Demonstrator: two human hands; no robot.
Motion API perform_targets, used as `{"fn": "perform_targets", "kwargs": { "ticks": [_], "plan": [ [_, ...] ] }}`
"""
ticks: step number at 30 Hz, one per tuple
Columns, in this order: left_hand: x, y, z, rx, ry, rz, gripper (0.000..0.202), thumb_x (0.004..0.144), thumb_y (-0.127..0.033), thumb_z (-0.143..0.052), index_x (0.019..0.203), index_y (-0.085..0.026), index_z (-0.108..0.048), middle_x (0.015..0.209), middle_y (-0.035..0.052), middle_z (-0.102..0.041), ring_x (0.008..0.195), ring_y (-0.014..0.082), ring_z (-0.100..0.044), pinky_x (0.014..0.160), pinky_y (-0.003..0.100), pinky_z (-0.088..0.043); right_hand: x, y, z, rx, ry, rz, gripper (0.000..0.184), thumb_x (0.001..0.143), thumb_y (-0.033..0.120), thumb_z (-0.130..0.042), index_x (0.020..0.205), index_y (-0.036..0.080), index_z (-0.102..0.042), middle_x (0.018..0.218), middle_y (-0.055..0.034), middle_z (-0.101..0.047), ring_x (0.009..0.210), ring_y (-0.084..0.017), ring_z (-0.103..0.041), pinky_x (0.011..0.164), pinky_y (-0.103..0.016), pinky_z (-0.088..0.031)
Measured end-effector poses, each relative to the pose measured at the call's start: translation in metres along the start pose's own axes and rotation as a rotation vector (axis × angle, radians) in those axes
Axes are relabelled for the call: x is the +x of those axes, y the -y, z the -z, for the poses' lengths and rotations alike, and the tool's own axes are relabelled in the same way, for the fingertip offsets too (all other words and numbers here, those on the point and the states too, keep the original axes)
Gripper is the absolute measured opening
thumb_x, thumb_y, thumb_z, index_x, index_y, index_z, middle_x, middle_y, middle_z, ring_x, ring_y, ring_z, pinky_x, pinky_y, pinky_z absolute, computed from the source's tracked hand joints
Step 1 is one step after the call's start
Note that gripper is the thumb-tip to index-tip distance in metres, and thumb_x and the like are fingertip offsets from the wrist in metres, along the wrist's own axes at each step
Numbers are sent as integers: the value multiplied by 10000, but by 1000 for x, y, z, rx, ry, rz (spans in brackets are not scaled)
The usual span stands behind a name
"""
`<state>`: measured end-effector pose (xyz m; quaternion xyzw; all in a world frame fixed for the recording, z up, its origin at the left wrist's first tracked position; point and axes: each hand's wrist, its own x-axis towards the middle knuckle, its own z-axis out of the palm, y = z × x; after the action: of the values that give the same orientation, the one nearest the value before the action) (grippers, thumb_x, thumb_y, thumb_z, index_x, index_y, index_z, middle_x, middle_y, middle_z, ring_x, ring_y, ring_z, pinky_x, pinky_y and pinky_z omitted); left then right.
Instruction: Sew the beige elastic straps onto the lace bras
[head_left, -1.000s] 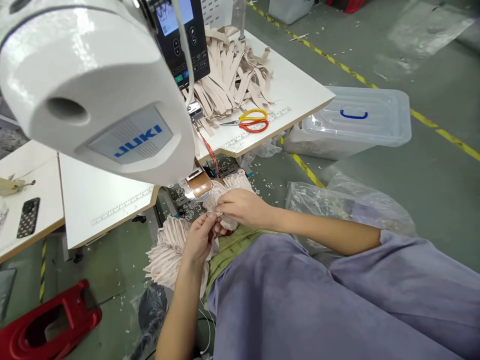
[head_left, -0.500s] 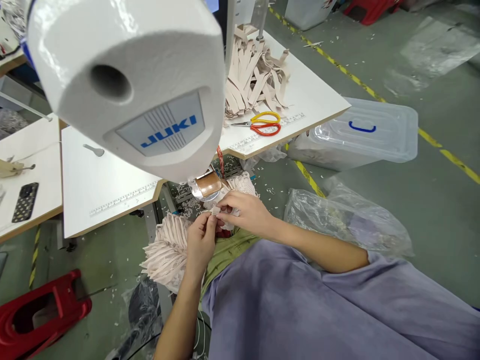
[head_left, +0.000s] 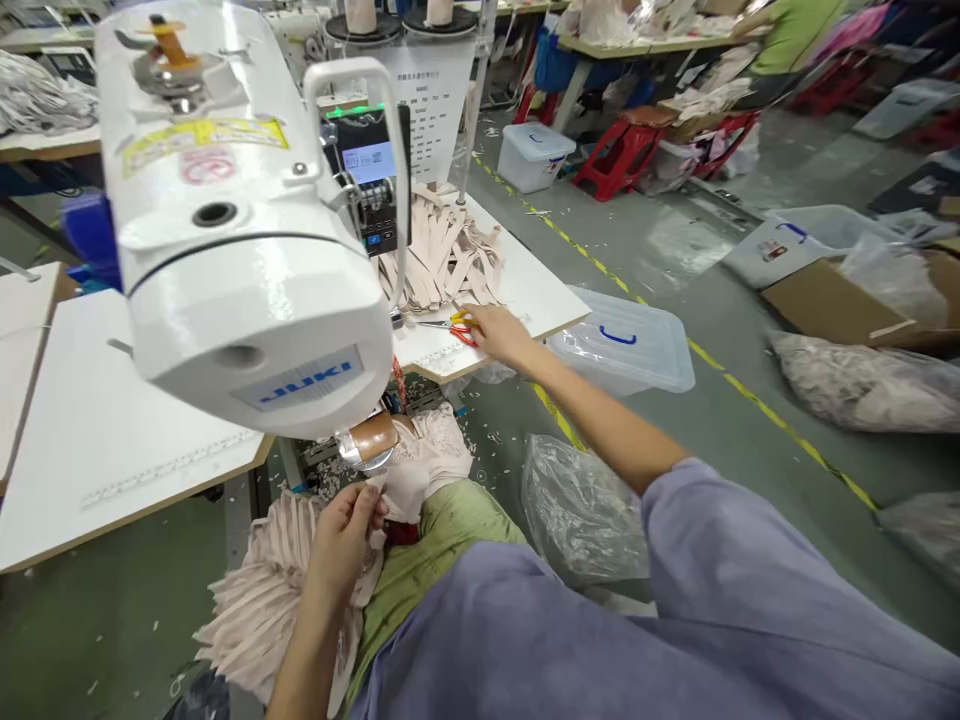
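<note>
Two hands were apart: left hand (head_left: 341,530) pinched the lace (head_left: 420,465) near, under the machine (head_left: 247,260), while right hand (head_left: 499,335) lay far right on the scissors (head_left: 457,325), grip unclear, so fetching them seemingly wanted fingers through the handles.

Pale pink lace fabric (head_left: 427,460) lies bunched, draping downward — yellow-and-red scissors (head_left: 448,323) flat on white table (head_left: 544,295).

Scissors (head_left: 452,322) — mostly hidden under the right hand (head_left: 501,336); printed sheet (head_left: 435,100) — unreadable.

White table (head_left: 538,286) bears beige strips (head_left: 442,260) and scissors (head_left: 448,323).
</note>
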<state>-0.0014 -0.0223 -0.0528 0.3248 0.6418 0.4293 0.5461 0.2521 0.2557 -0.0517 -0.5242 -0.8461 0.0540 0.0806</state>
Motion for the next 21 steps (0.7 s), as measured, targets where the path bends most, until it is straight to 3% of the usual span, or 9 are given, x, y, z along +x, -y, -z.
{"fn": "perform_targets", "kwargs": {
  "ticks": [2,4,8,11,15,17,21],
  "plan": [
    [-4,-1,-1,-120,13,31,383,793,-525,-712,741,-149,-659,667,-1,-591,582,83,-474,530,182,-369,20,-15,2,-18,67,35,420,880,183,-512,1280,82,-592,1116,-217,-679,1018,-326,-617,858,-407,-471],
    [-7,0,-1,-225,17,69,376,763,-515,-735,772,-146,-665,684,1,-591,590,83,-485,536,183,-391,19,-18,-3,-30,117,69,374,882,236,-526,1206,73,-619,1062,-227,-679,952,-331,-627,794,-393,-467],
    [-11,3,2,-343,10,110,369,764,-508,-719,751,-147,-640,687,5,-582,587,86,-499,545,199,-433,-42,-5,-2,79,107,57,354,925,377,-488,1138,125,-616,974,-162,-696,788,-263,-643,646,-329,-452],
    [-14,3,6,-394,9,119,339,779,-479,-717,748,-153,-629,690,1,-583,578,81,-497,531,193,-433,-112,20,16,272,192,1,355,878,412,-556,1145,183,-604,871,-77,-703,647,-197,-622,566,-293,-449],
    [-14,5,7,-378,22,117,318,822,-453,-689,738,-151,-640,678,2,-585,555,74,-483,515,187,-408,-180,71,33,391,373,255,362,821,346,-623,1163,229,-605,1131,-82,-680,756,-190,-666,633,-307,-526],
    [-14,7,6,-348,27,101,304,848,-441,-665,753,-153,-649,680,-1,-588,556,69,-476,533,185,-400,-191,93,32,404,362,317,350,838,324,-616,1173,225,-596,1177,-91,-664,832,-206,-683,696,-328,-547],
    [-17,8,2,-247,31,81,302,890,-442,-603,773,-167,-648,690,-5,-591,564,77,-460,552,197,-387,-183,113,16,430,331,391,346,875,314,-607,1203,210,-579,1174,-107,-658,935,-230,-680,777,-352,-551]
  ]
}}
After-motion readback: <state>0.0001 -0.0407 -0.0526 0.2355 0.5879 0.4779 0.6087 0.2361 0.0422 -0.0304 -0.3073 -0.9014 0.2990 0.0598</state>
